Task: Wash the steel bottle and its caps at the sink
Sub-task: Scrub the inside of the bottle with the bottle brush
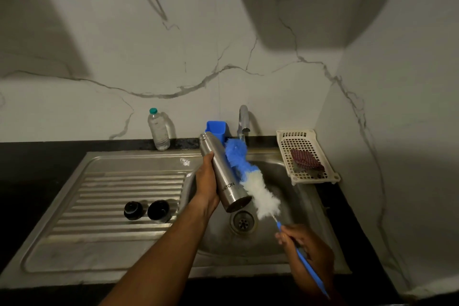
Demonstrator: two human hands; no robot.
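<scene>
My left hand grips the steel bottle around its middle and holds it tilted over the sink basin, mouth pointing away towards the tap. My right hand holds the blue handle of a long bottle brush. Its blue and white bristles lie alongside the bottle's right side, outside it. Two black caps stand side by side on the ribbed drainboard to the left.
The tap stands behind the basin beside a blue holder. A clear plastic bottle stands on the dark counter at the back. A white plastic basket holding a scrub pad sits right of the sink. The drain is open.
</scene>
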